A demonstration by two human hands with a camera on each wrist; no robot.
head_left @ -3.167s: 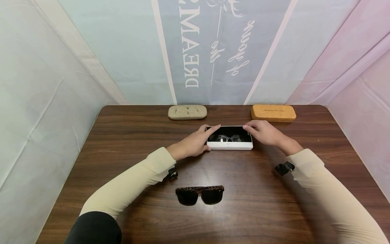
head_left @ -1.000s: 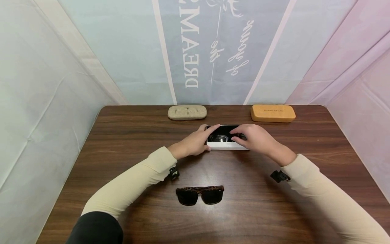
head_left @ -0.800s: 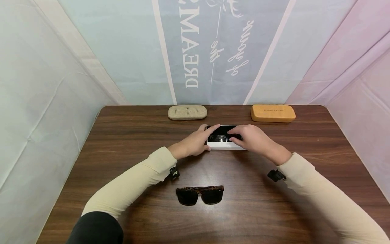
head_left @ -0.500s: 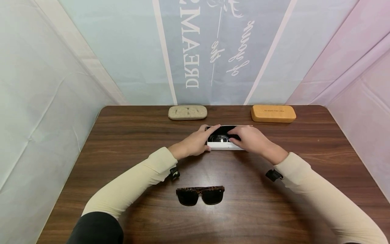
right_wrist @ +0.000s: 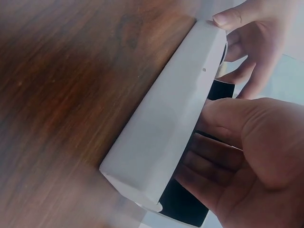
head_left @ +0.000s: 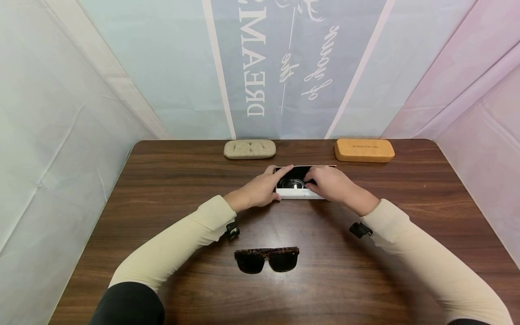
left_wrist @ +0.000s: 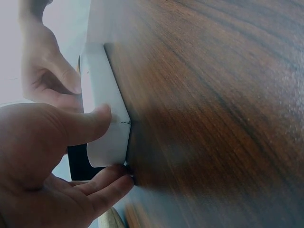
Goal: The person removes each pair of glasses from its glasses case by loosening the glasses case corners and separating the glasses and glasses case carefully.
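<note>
A white glasses case (head_left: 299,194) with a black lining stands with its lid up in the middle of the table. Inside it lie eyeglasses (head_left: 292,184); one lens shows at the left and the rest is covered by fingers. My left hand (head_left: 259,188) grips the case's left end, thumb on the front wall and fingers behind, as the left wrist view also shows. Over the right half, my right hand (head_left: 335,184) reaches inside with thumb and fingers curled together at the eyeglasses. In the right wrist view its fingertips are hidden behind the white front wall (right_wrist: 161,99).
Dark tortoiseshell sunglasses (head_left: 283,262) lie folded on the brown wooden table (head_left: 325,289), nearer the body. At the table's back edge stand a grey-beige glasses case (head_left: 249,150) and an orange one (head_left: 364,150). A printed cloth backdrop (head_left: 292,81) rises behind them.
My right hand has left the case's right edge and moved leftward into it, its thumb and fingers closing in by the eyeglasses. My left hand stays on the left end.
</note>
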